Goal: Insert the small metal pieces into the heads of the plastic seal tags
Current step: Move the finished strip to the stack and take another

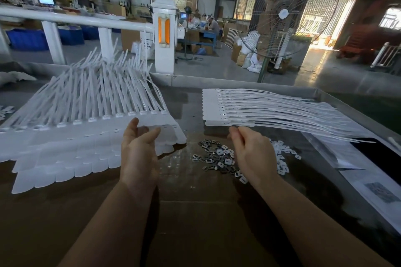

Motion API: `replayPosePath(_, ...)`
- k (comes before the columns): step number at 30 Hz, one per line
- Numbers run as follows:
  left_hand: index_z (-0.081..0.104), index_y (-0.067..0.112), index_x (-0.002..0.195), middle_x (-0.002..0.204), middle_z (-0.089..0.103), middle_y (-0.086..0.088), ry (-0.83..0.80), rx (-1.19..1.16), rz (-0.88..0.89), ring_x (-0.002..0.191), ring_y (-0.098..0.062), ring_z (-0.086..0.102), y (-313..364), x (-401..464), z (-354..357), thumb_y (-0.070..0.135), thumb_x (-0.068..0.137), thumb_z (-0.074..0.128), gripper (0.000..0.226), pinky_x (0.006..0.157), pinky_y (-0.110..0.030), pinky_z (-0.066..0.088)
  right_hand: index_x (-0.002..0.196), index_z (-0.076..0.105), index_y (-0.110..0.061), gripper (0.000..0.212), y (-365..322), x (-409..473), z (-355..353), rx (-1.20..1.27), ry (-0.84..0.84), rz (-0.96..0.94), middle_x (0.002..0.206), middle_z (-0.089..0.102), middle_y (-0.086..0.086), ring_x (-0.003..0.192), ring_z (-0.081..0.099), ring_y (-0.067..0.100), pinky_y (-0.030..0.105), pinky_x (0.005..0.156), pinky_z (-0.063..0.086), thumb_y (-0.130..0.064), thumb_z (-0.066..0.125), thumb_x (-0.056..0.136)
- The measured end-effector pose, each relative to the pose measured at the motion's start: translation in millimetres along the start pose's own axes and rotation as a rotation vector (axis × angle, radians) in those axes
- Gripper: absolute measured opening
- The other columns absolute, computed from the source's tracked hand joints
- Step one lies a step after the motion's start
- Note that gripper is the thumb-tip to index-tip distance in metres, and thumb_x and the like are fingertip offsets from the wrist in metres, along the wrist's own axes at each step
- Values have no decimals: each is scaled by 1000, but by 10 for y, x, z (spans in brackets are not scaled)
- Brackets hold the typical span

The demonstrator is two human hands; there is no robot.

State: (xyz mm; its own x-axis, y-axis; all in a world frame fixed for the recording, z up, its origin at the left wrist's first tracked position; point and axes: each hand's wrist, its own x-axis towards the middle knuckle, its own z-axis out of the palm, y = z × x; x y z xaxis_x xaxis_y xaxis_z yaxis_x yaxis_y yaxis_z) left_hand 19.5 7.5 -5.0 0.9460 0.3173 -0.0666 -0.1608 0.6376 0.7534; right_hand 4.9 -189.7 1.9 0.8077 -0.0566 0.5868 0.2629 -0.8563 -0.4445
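Two stacks of seal tags: a fanned one (86, 136) at left, a flat one (249, 106) upper right. The left hand (138, 149) pinches the fanned stack's edge. The right hand (249, 149) is curled above one heap of metal pieces (217, 158); whether it holds anything cannot be told.

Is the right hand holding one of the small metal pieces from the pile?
Cannot tell: the right hand hovers above the metal pieces with fingers curled, hiding whatever they may pinch.

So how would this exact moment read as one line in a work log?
left hand: holding edge of fanned seal tags | right hand: fingers pinched, contents unclear, above metal pieces | second tag stack: untouched
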Motion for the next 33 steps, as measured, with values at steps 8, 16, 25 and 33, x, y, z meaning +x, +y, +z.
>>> replayPosePath(8,38,12,137,110,55,0,-74,-178,-52,94,-7,61,78,37,-37,-1,92,44,48,83,-23,50,85,67,-6,36,74,-109,-57,224,118,193,58,55,-1,58,56,23,43,61,49,-28,41,98)
replayPosePath(16,17,15,148,132,45,-1,-114,82,28,99,-12,60,19,-80,38,2,92,48,65,58,-16,53,81,66,-5,38,93,-138,-41,273,160,246,59,57,5,59,56,25,44,62,49,-29,41,97)
replayPosePath(25,20,10,146,149,5,-1,75,705,305,114,-9,32,-83,-208,60,25,91,57,68,104,-30,35,83,68,-5,37,58,-162,-40,240,149,201,57,55,-1,57,56,22,42,62,47,-28,43,97)
replayPosePath(33,25,18,146,153,10,-2,48,556,221,129,-18,35,-51,-97,-19,24,89,60,67,91,-19,31,81,66,-4,37,65,-176,-39,271,133,174,57,55,2,56,56,23,44,61,48,-27,42,97)
